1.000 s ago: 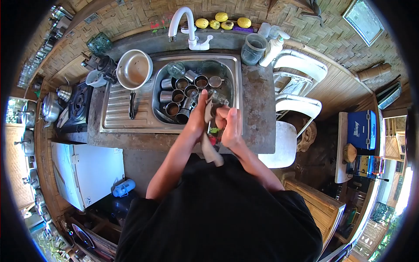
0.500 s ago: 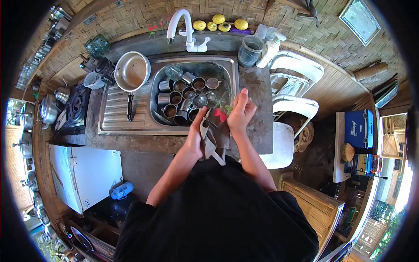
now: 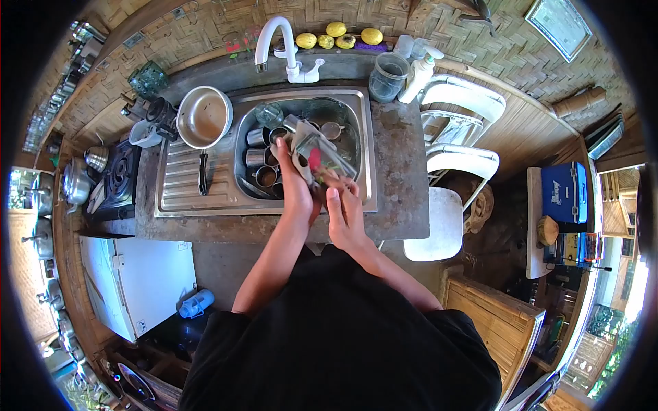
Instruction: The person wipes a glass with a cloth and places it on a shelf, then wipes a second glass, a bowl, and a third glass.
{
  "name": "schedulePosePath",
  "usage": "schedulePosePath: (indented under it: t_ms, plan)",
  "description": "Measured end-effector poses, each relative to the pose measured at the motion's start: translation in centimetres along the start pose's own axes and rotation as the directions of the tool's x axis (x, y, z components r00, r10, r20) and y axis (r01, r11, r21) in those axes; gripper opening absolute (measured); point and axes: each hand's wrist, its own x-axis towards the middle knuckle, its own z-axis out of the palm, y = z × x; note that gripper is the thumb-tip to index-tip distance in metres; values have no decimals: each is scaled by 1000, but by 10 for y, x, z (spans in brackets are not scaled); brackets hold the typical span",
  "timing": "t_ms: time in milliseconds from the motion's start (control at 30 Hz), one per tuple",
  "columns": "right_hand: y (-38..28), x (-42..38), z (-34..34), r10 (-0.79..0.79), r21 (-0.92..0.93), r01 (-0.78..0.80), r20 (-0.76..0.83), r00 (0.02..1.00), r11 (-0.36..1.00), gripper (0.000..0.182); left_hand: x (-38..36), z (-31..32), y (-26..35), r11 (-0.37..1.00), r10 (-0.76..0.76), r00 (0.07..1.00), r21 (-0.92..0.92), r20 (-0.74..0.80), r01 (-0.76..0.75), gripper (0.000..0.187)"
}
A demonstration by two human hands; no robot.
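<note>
A clear drinking glass (image 3: pixel 324 157) with a red and green print lies tilted over the sink (image 3: pixel 367 137). My right hand (image 3: pixel 345 212) grips its near end. My left hand (image 3: pixel 296 183) holds a grey cloth (image 3: pixel 299 140) pressed against the glass's far side. Both hands are above the sink's front right part. Below them, several steel cups (image 3: pixel 262 157) lie in the basin, partly hidden by my hands.
A white tap (image 3: pixel 274 41) stands behind the sink. A steel pan (image 3: pixel 203 118) rests on the drainboard at left, a gas stove (image 3: pixel 120 171) beyond it. A plastic jar (image 3: pixel 388 77), a soap bottle (image 3: pixel 418 74) and yellow fruits (image 3: pixel 336 31) line the back ledge. White chairs (image 3: pixel 459 137) stand at right.
Both hands have moved up and left over the basin. The glass went from my right hand alone at the counter edge to being held between both hands, with the cloth now against it.
</note>
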Motion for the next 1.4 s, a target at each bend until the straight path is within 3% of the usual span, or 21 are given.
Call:
schedulePosePath:
  t_ms: [33, 167, 200, 233, 300, 333, 433, 567, 600, 700, 800, 933, 1033, 1067, 1100, 1200, 1233, 1267, 1300, 1367, 1400]
  plan:
    - [-2, 5, -2, 43, 31, -43, 3, 999, 999, 41, -7, 8, -3, 1000, -22, 997, -3, 74, 22, 71]
    - [-3, 11, 1, 49, 118, -49, -4, 999, 992, 47, 3, -4, -41, 972, 150, 942, 221, -299, -84, 71]
    - [2, 9, 1, 94, 182, -92, -6, 996, 979, 46, 2, -5, -41, 959, 194, 945, 256, -265, -125, 70]
    - [5, 5, 0, 200, 384, -191, 17, 980, 903, 46, 4, -6, -41, 967, 202, 943, 206, -264, -149, 72]
    - [7, 1, -1, 371, 719, -341, 124, 920, 606, 46, 12, -2, -39, 974, 222, 938, 105, -264, -201, 75]
    - [7, 3, -4, 365, 693, -324, 94, 926, 644, 46, 19, 3, -35, 935, 345, 901, 184, -262, -304, 80]
    - [-3, 5, -19, 433, 741, -376, 128, 892, 556, 47, 19, 4, -20, 973, 227, 972, 25, 60, -229, 76]
    - [6, 5, -34, 480, 811, -346, 93, 872, 471, 43, 29, 1, -11, 952, 214, 949, 168, 231, -256, 61]
    - [12, 6, -39, 492, 776, -338, 42, 870, 532, 43, 30, -2, -3, 888, 181, 935, 358, 304, -289, 50]
    - [24, 14, -56, 540, 679, -360, -64, 839, 640, 43, 25, 14, 7, 704, 41, 968, 680, 249, -205, 41]
    - [22, 23, -60, 488, 584, -341, -110, 866, 736, 43, 28, 19, 7, 540, -5, 977, 823, 213, -177, 43]
    - [18, 26, -60, 396, 350, -299, -249, 884, 888, 44, 35, 30, -3, 755, 51, 999, 655, -15, -29, 37]
    - [9, 29, -58, 128, -8, -135, -272, 954, 991, 36, 57, 11, -15, 937, -236, 971, 254, -39, 238, 36]
    - [2, 32, -66, -148, -237, 98, -202, 968, 966, 25, 60, 6, -16, 900, -402, 915, 170, -32, 402, 38]
    - [3, 32, -65, -225, -257, 173, -190, 956, 951, 24, 54, 14, -12, 897, -389, 919, 205, -56, 392, 40]
    - [18, 29, -59, -372, -292, 306, -206, 905, 906, 27, 67, -8, -28, 910, -413, 908, -15, 77, 415, 41]
    - [24, 26, -56, -164, -143, 123, -319, 934, 982, 30, 65, -5, -31, 895, -429, 900, -98, 73, 435, 42]
    - [29, 21, -52, 62, 27, -56, -392, 918, 998, 33, 61, -2, -37, 944, -329, 944, 21, -21, 330, 48]
    - [33, 19, -49, 289, 207, -219, -422, 859, 953, 37, 50, 14, -37, 940, -339, 935, -8, -110, 340, 53]
    - [42, 27, -45, 416, 454, -218, -400, 816, 864, 44, 47, 16, -55, 962, -271, 951, -87, -152, 260, 56]
    - [35, 33, -36, 498, 574, -222, -381, 779, 788, 44, 43, 19, -66, 988, -145, 977, -69, -155, 136, 56]
